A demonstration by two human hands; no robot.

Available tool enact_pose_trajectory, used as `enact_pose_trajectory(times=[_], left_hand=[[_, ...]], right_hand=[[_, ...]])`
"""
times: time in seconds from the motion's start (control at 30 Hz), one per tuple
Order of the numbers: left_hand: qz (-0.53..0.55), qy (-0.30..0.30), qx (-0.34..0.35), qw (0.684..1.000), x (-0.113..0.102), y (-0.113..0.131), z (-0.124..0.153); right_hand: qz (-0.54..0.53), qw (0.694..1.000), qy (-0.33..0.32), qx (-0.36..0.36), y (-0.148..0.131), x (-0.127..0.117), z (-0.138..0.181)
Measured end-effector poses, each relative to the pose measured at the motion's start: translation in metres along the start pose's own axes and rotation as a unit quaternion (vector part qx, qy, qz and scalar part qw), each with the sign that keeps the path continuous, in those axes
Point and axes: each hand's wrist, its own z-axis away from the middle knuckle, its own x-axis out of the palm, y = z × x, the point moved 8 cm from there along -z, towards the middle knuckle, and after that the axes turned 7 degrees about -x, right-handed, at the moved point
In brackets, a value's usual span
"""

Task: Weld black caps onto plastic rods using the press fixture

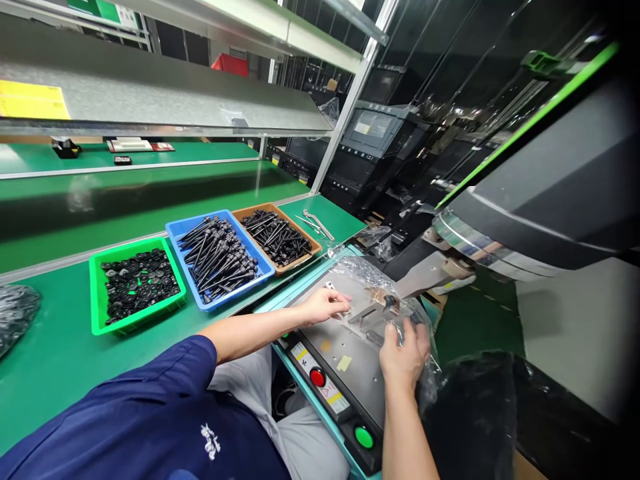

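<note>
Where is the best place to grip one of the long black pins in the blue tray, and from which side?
Probably the slim shaft, from above. In the blue tray the long black pins lie flat, piled and crossing; the tray's walls block the sides. Choose a top one whose shaft shows free, fingers across it.

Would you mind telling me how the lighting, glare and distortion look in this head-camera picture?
Head view: bright, even overhead light; glare streaks on the clear bag under both hands and on the shelf above; wide-angle bending tilts the bench and shelf post; the trays stay sharp, while the dark machines at right lose detail in shadow.
</note>
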Motion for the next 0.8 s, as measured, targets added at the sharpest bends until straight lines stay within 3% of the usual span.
enact_pose_trajectory(times=[0.47,0.7,0.8], left_hand=[[0.031,0.027,0.008,0.999,-0.016,-0.007,-0.003],[0.030,0.032,-0.029,0.999,-0.016,-0.024,-0.002],[-0.002,0.035,-0.041,0.999,-0.022,-0.028,0.002]], right_hand=[[-0.030,0.995,-0.095,0.016,0.012,0.020,0.010],[-0.012,0.983,-0.168,0.068,0.027,0.035,0.056],[0.002,0.976,-0.199,0.084,0.030,0.024,0.089]])
